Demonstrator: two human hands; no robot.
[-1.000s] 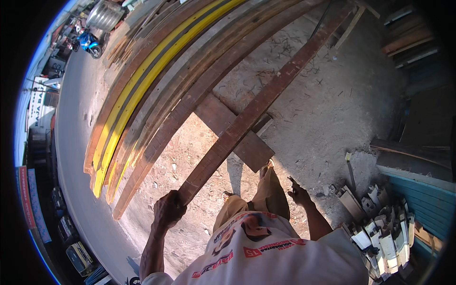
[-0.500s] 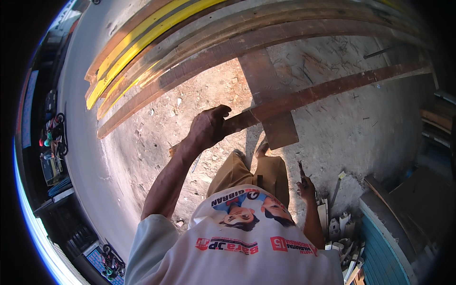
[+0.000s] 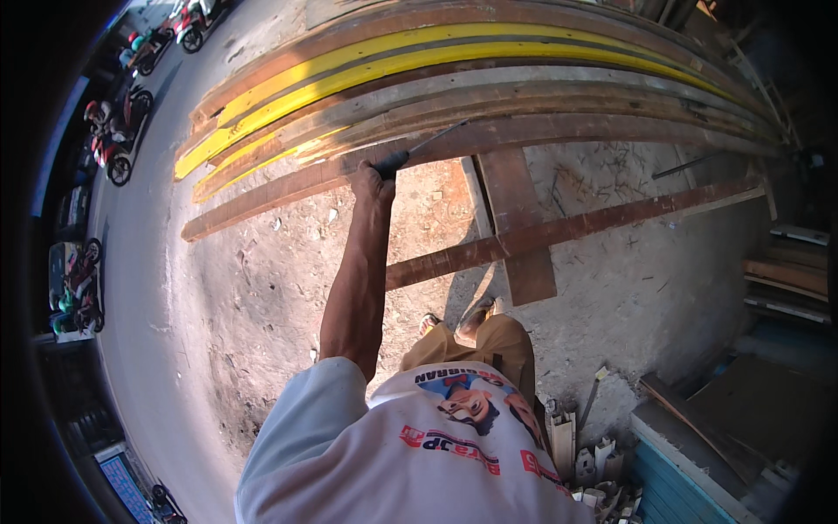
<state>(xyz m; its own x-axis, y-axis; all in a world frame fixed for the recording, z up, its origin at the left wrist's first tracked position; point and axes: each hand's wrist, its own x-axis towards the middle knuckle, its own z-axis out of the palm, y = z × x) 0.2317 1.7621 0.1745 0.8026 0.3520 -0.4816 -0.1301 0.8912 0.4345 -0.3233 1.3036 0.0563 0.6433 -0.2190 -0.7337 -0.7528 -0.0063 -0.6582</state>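
Observation:
My left arm stretches forward, and my left hand is over the edge of the nearest plank in the far stack. Its fingers are closed around a dark-handled tool whose thin shaft points forward and to the right. I cannot make out its exact kind. Nearer to me, a long reddish-brown beam lies crosswise over a wide brown board. My forearm hides the beam's left end. My right hand is out of view.
Long wooden planks, some painted yellow, lie side by side ahead. A metal bar rests on the ground. At lower right are wood offcuts and a teal panel. Motorbikes are on the road at left.
My left hand has come off the beam and moved forward to the plank stack, now holding the dark-handled tool. My right hand, which held a dark tool, has left the view. The view has shifted.

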